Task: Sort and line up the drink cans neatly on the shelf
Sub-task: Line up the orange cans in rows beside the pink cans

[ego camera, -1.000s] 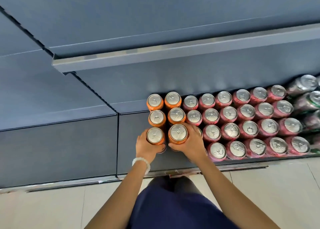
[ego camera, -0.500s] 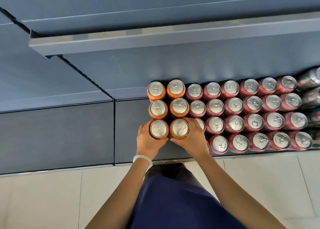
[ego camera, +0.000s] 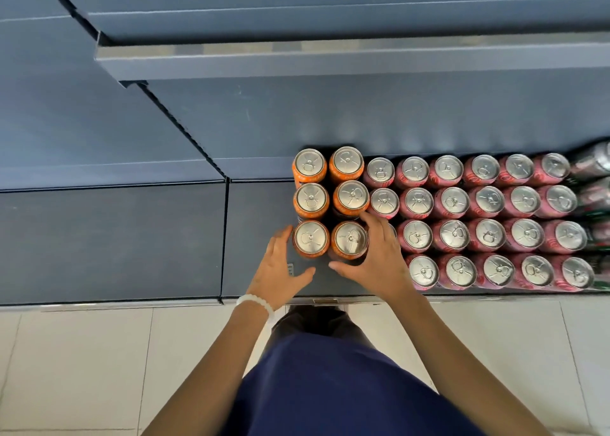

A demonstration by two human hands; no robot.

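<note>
Dark shelf (ego camera: pixel 257 270) (cans (ego camera: pixel 485 201) upright), tiled floor (ego camera: pixel 76 363)

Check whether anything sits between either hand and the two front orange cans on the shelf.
Nothing visible does. The left hand is open just left of the front-left orange can, and the right hand curves around the right side of the front-right orange can, backing onto the pink cans.

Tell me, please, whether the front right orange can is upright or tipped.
Upright: the front right orange can shows its round lid facing up, level with its neighbours.
</note>
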